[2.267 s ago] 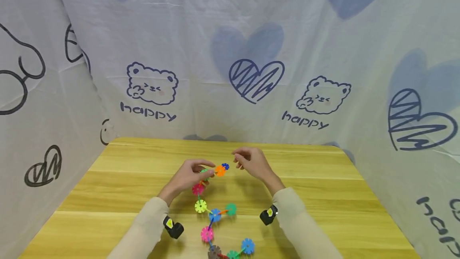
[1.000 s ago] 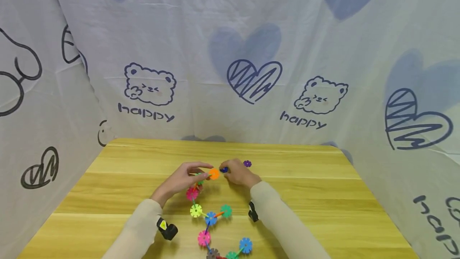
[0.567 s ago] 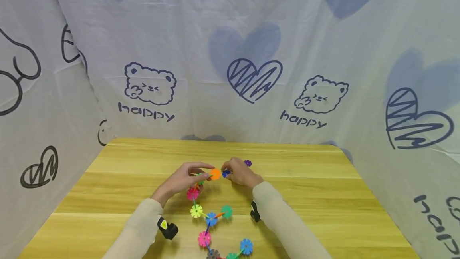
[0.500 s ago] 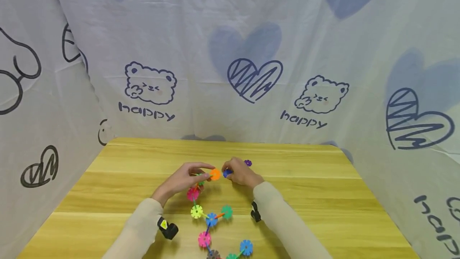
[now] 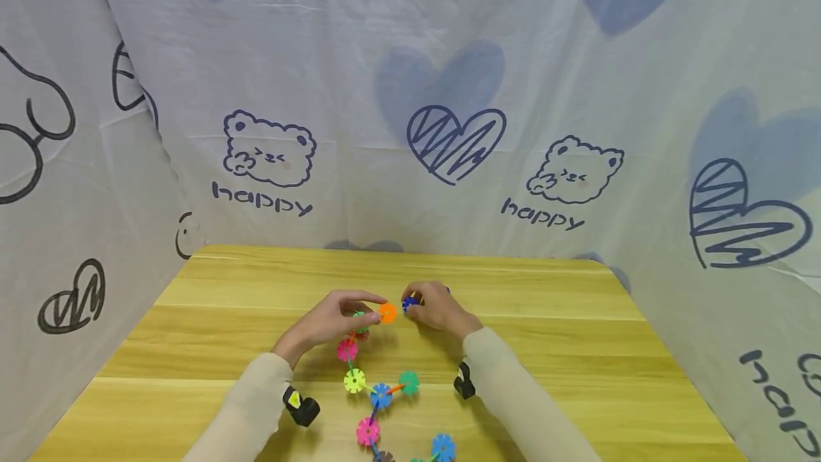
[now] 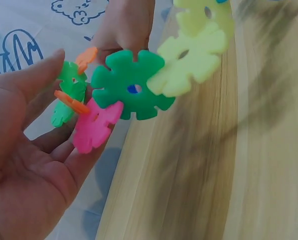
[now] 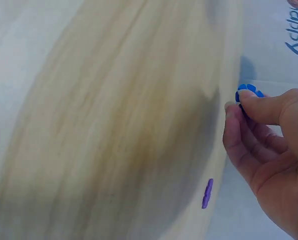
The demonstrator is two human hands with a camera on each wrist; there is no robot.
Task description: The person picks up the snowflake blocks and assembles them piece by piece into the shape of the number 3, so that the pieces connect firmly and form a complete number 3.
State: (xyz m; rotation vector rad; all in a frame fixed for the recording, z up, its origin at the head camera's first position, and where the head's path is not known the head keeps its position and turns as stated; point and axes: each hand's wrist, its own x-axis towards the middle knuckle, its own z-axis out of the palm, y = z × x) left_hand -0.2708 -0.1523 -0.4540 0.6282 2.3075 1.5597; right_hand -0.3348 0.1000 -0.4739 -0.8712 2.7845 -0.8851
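Observation:
My left hand (image 5: 330, 321) grips the far end of a chain of plastic snowflake discs, close to its orange disc (image 5: 388, 313). In the left wrist view, small green (image 6: 71, 80), pink (image 6: 96, 127) and larger green discs (image 6: 126, 82) lie linked by its fingers. A dark blue snowflake disc (image 5: 408, 303) is pinched between the thumb and fingers of my right hand (image 5: 439, 306). A small gap separates it from the orange disc. From the left hand the chain runs toward me through a yellow disc (image 5: 354, 381) and a light blue disc (image 5: 381, 396).
A loose purple disc (image 7: 207, 194) lies on the wooden table (image 5: 577, 348) beyond the right hand, mostly hidden in the head view. The chain's near part, with a pink disc (image 5: 368, 431), leaves the bottom of the view. Printed cloth (image 5: 359, 184) hangs behind the table.
The right hand, earlier apart from the dark blue disc, took hold of it. It has since shifted slightly right, covering most of the purple disc. The left hand keeps its grip.

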